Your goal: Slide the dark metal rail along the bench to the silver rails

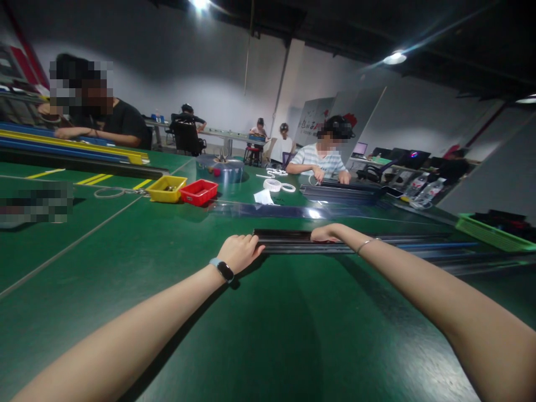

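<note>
Long black channel-shaped strips (288, 242) lie side by side across the green table in front of me. My left hand (240, 252), with a watch on its wrist, is closed around their left end, thumb on the near side. Further right along the same strips, my right hand (325, 233) reaches over from above with its fingers bent down onto them. Its fingertips are partly hidden, and it looks closed on the strips. The strips run on under my right forearm toward the right, where they blur.
A yellow bin (166, 190) and a red bin (199, 192) stand beyond my left hand. A clear plastic strip (276, 210) lies behind the black strips, near white tape rolls (272, 185). A green basket (494, 233) is at right. Co-workers sit across the table.
</note>
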A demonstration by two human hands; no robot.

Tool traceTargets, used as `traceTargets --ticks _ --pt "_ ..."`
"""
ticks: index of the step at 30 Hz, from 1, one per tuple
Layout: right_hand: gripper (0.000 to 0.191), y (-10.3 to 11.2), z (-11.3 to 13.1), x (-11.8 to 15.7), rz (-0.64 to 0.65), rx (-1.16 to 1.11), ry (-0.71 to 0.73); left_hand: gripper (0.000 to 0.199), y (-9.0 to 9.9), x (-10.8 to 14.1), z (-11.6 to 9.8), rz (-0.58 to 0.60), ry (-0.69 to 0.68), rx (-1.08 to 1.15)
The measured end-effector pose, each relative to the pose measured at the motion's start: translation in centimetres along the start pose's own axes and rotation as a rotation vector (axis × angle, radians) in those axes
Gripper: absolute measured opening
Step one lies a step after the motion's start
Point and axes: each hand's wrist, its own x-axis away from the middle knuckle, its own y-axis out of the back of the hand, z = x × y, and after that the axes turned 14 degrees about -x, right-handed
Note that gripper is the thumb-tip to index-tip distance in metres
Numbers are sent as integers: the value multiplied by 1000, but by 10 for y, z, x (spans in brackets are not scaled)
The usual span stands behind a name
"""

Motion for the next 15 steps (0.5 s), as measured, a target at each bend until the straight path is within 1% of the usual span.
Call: traceTargets --ticks 6,8,10,12,14,15 --pt "9 -2 5 2 34 -2 2 34 -1 -1 -2 27 11 29" --pt "9 -1 12 5 57 -11 10 33 -1 -2 -2 34 2 37" --pt "10 -2 23 8 85 -41 55 33 -1 -2 -2 37 0 43" --pt "13 -5 38 11 148 -100 146 33 -2 -2 -1 42 5 45" --pt "14 -12 53 12 253 -169 228 32 -4 -2 0 54 9 49" --pt "13 -16 59 12 291 -190 239 32 -5 -2 0 62 10 54"
